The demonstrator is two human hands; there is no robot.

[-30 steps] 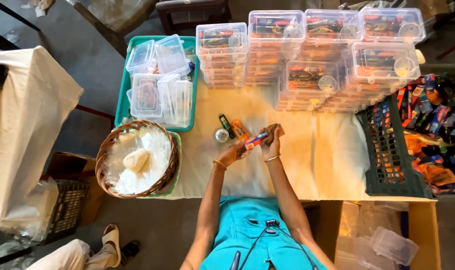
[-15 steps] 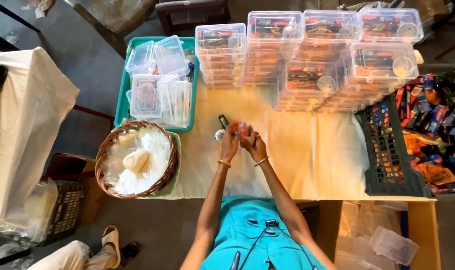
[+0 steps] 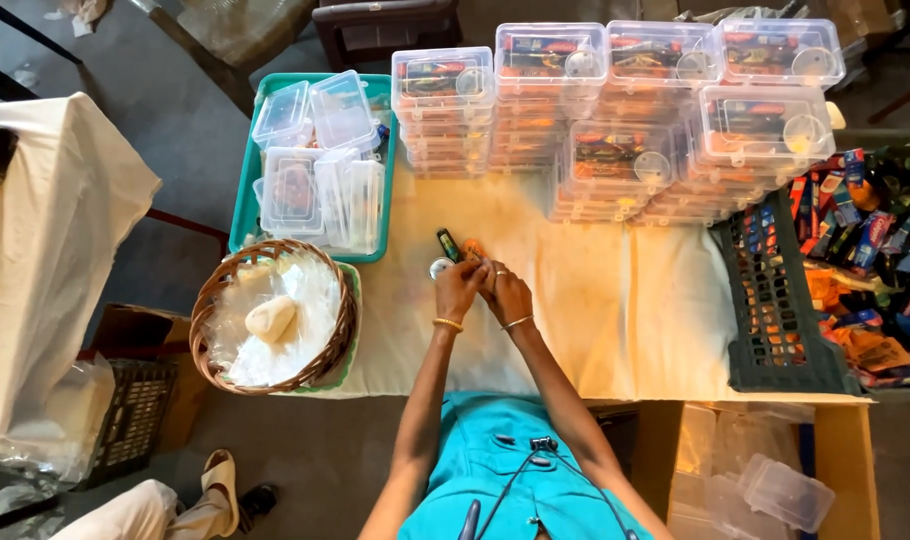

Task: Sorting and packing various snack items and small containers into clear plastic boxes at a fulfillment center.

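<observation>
Left hand: the left hand [image 3: 459, 290] sits at the table's middle, fingers curled inward and pressed against the other hand; a gold bangle [image 3: 447, 324] rings its wrist.
Right hand: the right hand [image 3: 510, 296] touches the left at its 9 o'clock side, fingers bent over the same spot.
Grip: both hands are closed together around something small; it is too hidden to tell what it is, or which hand bears it.
Small items: a dark packet [image 3: 449, 245] lies on the cloth at 12 o'clock from the left hand, just beside the fingertips, its long axis running from 11 to 5 o'clock. An orange packet [image 3: 474, 248] lies next to it at its 3 o'clock side, and a small round lid [image 3: 440, 267] touches the left hand's knuckles at 10 o'clock.
Key relation: all three lie just beyond the fingertips, away from the body; the left hand is nearer to the dark packet and the lid, while the orange packet lies about midway between the two hands.
Table: a cream cloth [image 3: 615, 300] covers it.
Stacks: clear lidded boxes [image 3: 615, 120], filled, stand piled at 1 o'clock, well apart from the hands.
Green tray: the tray [image 3: 243, 205] at 10 o'clock holds empty clear boxes.
Basket: a wicker basket [image 3: 211, 310] at 9 o'clock holds plastic wrap.
Crate: a dark crate [image 3: 775, 300] of colourful packets lies at 3 o'clock.
</observation>
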